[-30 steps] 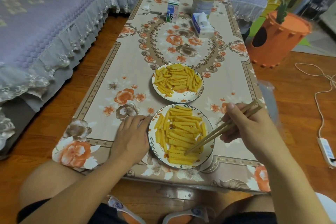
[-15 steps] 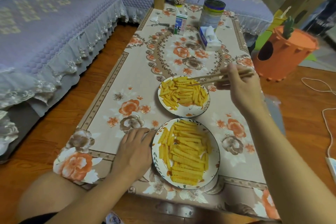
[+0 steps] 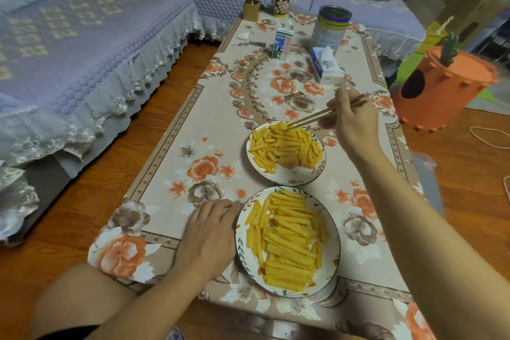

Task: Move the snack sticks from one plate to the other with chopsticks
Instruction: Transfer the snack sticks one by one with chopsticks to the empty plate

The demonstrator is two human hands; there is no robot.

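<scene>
Head view, single camera, looking forward and down at a low table (image 3: 209, 130) covered with a floral cloth.

Near plate (image 3: 335, 254): located at 6 o'clock of the table surface, close to the front edge. It carries a layer of yellow snack sticks (image 3: 287, 240), most lying roughly parallel.

Far plate (image 3: 287, 176): located just beyond the near plate, toward 12 o'clock, apart from it by a narrow strip of cloth. It carries a second heap of snack sticks (image 3: 284, 146), lying at mixed angles.

Right hand (image 3: 350, 121): positioned at 2 o'clock of the far plate, above the cloth. Fingers are curled round a pair of chopsticks (image 3: 328, 112) and grip them. The chopstick tips point toward 8 o'clock and reach the heap at the far edge of the far plate. Whether a stick is pinched between the tips cannot be told.

Left hand (image 3: 209, 232): lies palm down on the cloth at 9 o'clock of the near plate. Fingers are extended and relaxed, holding nothing; the fingertips lie at the plate rim.

Far end of the table, 12 o'clock: a milk carton (image 3: 282, 43), a tall tin (image 3: 329, 26), a tissue pack (image 3: 325, 66), a patterned mug (image 3: 280, 2).
</scene>
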